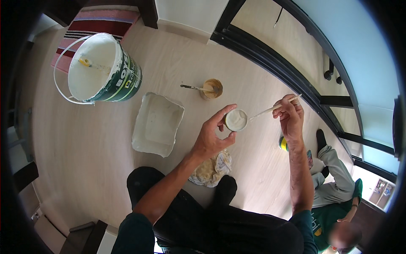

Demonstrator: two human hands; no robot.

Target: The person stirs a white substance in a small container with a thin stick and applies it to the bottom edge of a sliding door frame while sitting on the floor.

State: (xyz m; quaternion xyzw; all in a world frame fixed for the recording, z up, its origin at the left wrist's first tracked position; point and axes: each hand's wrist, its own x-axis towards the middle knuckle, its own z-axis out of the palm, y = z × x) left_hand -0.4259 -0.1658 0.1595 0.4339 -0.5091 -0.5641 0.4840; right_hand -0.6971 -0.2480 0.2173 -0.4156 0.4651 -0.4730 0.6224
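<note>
My left hand (211, 134) curls its thumb and fingers around a small round tub (236, 120) with white paint inside, its mouth turned up toward me. A thin, pale paintbrush (267, 111) is pinched in my right hand (290, 119). The brush's narrow tip points left and sits close beside the tub's right rim. Beyond my left hand, a small brown-stained pot (207, 95) stands on the floor, with a dark-handled brush (192, 87) resting across it. Below the tub lies a crumpled, stained rag (212, 170).
A big paint bucket (134, 80) with a yellow-handled tool inside stands at far left, by a striped rug (101, 22). Nearer is a paint-coated tray (136, 137). A yellow-banded can (283, 144) stands behind my right forearm. Another person (338, 190) sits at right, beside black-framed glass doors (270, 51).
</note>
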